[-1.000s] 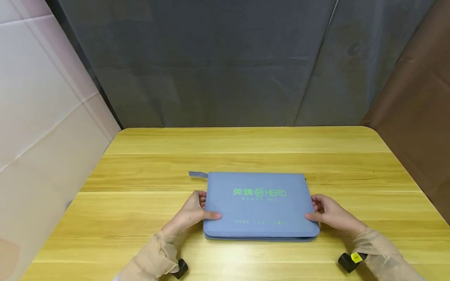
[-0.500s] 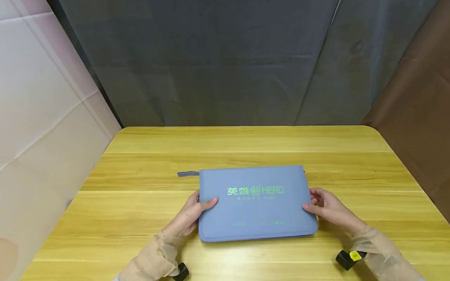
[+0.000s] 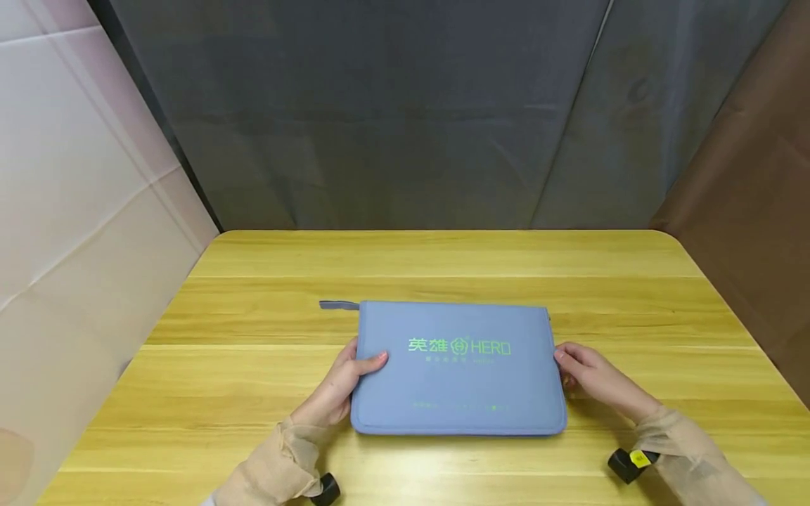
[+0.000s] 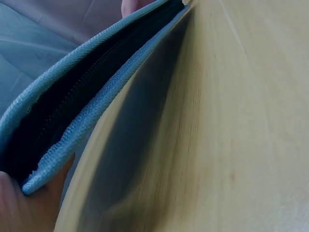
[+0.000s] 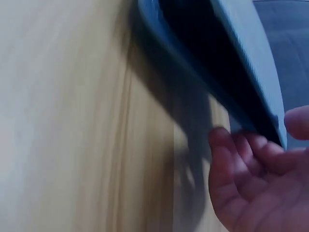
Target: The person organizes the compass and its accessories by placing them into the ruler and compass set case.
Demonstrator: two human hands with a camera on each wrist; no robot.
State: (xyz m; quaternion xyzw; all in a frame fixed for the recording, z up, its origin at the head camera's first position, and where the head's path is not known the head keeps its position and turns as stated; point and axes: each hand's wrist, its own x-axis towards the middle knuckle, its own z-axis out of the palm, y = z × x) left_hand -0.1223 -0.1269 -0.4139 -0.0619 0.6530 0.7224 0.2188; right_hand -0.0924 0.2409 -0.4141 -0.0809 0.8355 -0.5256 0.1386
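A blue-grey zip case (image 3: 455, 393) with green "HERO" lettering lies lengthwise before me, close over the wooden table. Its zip is undone along the near side, and the left wrist view looks into the dark gap between the covers (image 4: 108, 104). My left hand (image 3: 338, 386) grips the left edge, thumb on the top cover and fingers underneath. At the right edge, my right hand (image 3: 588, 372) holds on loosely, with the thumb tip right at the rim. The right wrist view has its curled fingers (image 5: 251, 159) by the lower cover. Whatever is inside the case is hidden.
A fabric tab (image 3: 338, 305) sticks out from the case's far left corner. The wooden table (image 3: 253, 309) reaches back to a dark curtain (image 3: 380, 126). A pale curtain (image 3: 76, 176) hangs on the left, a brown one (image 3: 747, 197) on the right.
The case has shifted slightly left, and its raised far right corner has come down. My left thumb has moved farther up the cover. My right thumb has drawn back to the rim.
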